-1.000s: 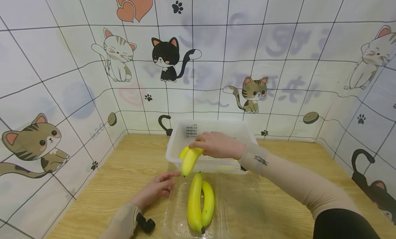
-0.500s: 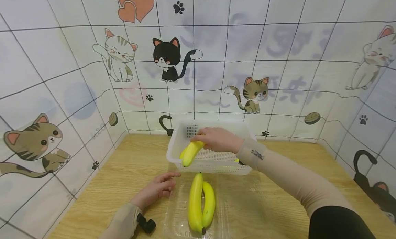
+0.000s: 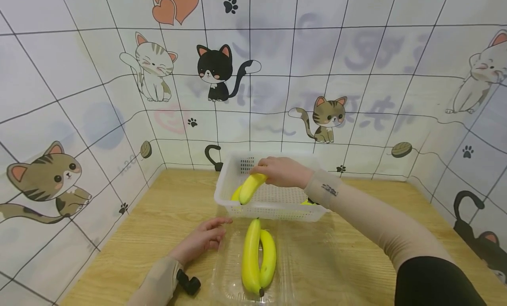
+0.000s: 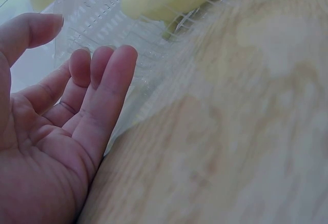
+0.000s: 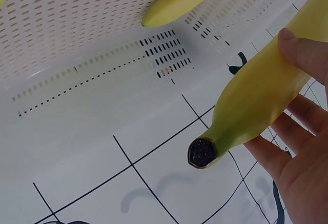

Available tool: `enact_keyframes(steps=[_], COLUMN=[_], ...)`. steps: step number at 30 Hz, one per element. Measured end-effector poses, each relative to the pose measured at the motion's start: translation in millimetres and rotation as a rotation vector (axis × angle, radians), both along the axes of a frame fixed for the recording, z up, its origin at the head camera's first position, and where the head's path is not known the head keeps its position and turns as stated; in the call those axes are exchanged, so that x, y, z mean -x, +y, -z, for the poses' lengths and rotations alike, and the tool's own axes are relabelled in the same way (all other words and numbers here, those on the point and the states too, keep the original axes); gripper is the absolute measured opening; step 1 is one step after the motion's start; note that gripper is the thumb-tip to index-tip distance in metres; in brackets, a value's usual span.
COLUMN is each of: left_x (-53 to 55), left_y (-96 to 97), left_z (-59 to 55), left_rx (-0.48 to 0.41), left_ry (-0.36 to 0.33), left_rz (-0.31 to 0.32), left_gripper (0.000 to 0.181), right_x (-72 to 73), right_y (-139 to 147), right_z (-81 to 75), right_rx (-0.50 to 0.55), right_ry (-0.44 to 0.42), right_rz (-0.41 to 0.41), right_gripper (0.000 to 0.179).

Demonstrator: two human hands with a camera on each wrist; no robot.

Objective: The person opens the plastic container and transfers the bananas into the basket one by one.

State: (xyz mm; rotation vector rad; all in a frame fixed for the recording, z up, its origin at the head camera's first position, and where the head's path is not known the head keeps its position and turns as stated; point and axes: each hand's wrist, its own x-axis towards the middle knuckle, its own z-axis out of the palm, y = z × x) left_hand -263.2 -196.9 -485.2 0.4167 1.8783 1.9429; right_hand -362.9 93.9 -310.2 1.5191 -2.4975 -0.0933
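Observation:
My right hand (image 3: pixel 286 171) grips a yellow banana (image 3: pixel 252 188) over the left part of a white perforated basket (image 3: pixel 273 212). In the right wrist view the banana (image 5: pixel 261 93) shows its dark stem end, with the thumb on one side and fingers on the other. Another banana (image 5: pixel 182 1) lies in the basket below. My left hand (image 3: pixel 202 240) rests at the left edge of a clear plastic clamshell box (image 3: pixel 227 275), its fingers relaxed and holding nothing. Two bananas (image 3: pixel 251 257) lie side by side in the box's left half.
The wooden table (image 3: pixel 174 200) is bounded by white tiled walls with cat pictures (image 3: pixel 215 72). More yellow shows at the basket's right end, partly hidden by the right forearm. A black wrist device (image 3: pixel 188 282) sits on the left sleeve.
My right hand has lifted the banana up and slightly back, from above the front rim to over the basket. The left hand and the two boxed bananas stay in place.

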Motion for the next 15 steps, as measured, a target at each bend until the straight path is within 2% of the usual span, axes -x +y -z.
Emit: enact_keyframes(steps=[8, 15], left_x=[-0.9, -1.2], left_y=[-1.3, -1.3], left_z=[-2.1, -2.4], left_rx=[0.003, 0.002], left_ry=[-0.002, -0.005], left_rz=[0.005, 0.01], left_gripper=[0.046, 0.046], right_x=[9.4, 24.1], right_y=[-2, -1], right_z=[4.9, 12.5], right_rx=[0.003, -0.003], right_ry=[-0.002, 0.018], right_rz=[0.017, 0.029], right_gripper=[0.052, 0.053])
